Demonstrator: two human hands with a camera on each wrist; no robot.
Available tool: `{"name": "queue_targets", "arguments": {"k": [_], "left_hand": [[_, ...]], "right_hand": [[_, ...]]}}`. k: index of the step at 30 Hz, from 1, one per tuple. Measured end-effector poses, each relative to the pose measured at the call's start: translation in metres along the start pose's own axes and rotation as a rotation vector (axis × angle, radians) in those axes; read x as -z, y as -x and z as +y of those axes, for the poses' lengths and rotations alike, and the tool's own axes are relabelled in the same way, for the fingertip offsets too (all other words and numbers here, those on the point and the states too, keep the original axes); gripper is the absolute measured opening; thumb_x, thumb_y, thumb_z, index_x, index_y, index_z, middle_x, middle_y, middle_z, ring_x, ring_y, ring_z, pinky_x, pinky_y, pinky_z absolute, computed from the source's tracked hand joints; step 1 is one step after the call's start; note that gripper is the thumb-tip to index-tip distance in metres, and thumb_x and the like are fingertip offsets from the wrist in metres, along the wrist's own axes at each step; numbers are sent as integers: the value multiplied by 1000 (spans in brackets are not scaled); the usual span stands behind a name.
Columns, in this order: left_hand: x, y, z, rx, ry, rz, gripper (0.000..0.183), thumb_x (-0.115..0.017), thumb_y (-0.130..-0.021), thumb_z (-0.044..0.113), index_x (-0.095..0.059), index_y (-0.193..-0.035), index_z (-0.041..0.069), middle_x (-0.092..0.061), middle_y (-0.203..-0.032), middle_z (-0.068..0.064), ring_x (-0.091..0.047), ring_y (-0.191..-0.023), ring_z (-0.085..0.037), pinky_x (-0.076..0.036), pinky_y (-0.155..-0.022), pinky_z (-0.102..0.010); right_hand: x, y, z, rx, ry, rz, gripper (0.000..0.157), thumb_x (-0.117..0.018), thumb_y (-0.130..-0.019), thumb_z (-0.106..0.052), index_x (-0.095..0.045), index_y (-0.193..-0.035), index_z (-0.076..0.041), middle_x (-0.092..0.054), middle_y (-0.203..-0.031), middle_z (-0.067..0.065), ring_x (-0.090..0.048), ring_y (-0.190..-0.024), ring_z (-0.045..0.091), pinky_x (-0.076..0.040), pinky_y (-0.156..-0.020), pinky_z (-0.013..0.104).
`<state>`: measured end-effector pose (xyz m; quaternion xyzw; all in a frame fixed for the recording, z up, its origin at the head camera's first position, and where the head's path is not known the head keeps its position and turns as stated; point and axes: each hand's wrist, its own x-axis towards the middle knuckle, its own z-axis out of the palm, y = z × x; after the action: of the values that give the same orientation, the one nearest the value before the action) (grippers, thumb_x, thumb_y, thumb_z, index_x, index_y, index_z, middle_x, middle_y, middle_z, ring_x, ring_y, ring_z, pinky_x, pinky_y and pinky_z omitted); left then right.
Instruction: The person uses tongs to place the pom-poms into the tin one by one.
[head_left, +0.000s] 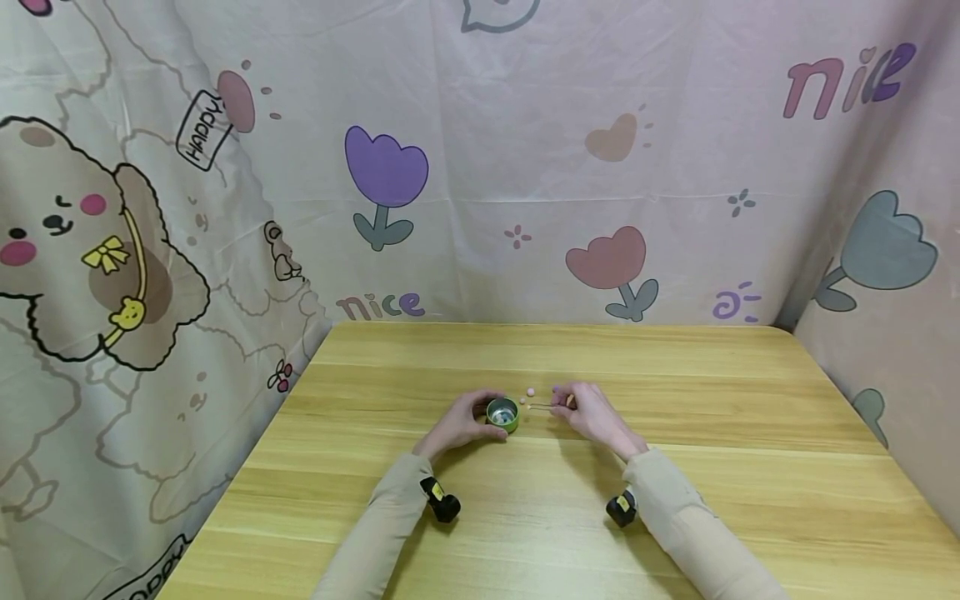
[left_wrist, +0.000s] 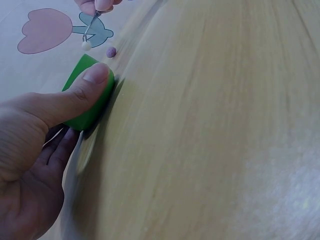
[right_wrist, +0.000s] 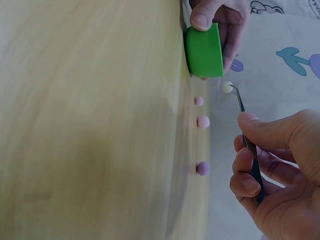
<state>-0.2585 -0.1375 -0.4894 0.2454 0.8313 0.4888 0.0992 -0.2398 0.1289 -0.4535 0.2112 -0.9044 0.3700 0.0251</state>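
From the head camera, I see the left hand (head_left: 461, 423) curled round an open green tin (head_left: 513, 427), its mouth facing up; what lies at the bottom I can't make out. Left of the right hand (head_left: 594, 414) its tweezers (head_left: 542, 407) reach towards the tin. Two pink beads (head_left: 531, 392) lie on the table (head_left: 675, 517) between the hands, and a purple bead (head_left: 556, 389) sits just beyond the right fingertips.

On the left wrist feed, I get the thumb pressed along the tin's near wall. If that grip slackened or nudged, I'd judge the tin could slide or tip against the tweezers.

On the right wrist feed, the right fingers and thumb are clamped on the tweezers, and ahead of them the bent tips hold a white bead (right_wrist: 227, 87) raised off the table, close to the tin but apart from it. My worry is that smooth round bead: too hard a squeeze could shoot it out, too light could drop it, and a low approach could knock it off on the rim.
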Motion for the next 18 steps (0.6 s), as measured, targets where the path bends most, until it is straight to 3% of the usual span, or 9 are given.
{"name": "queue_targets", "arguments": {"k": [3, 18], "left_hand": [[0, 0, 0, -5, -6, 1, 68, -85, -77, 8, -55, -138, 1, -62, -136, -20, -59, -127, -36, -48, -112, -50], [1, 0, -1, -22, 26, -8, 69, -85, -77, 9, -55, -137, 1, -62, -135, -20, -60, -127, -37, -48, -112, -50]], "right_hand": [[0, 0, -2, 5, 9, 3, 9, -73, -88, -3, -68, -83, -9, -70, -79, 2, -58, -68, 8, -48, -58, 17], [-1, -1, -12, -9, -2, 2, 5, -74, -88, -6, -71, -88, -3, -71, -81, 5, -58, -68, 7, -49, -60, 18]]}}
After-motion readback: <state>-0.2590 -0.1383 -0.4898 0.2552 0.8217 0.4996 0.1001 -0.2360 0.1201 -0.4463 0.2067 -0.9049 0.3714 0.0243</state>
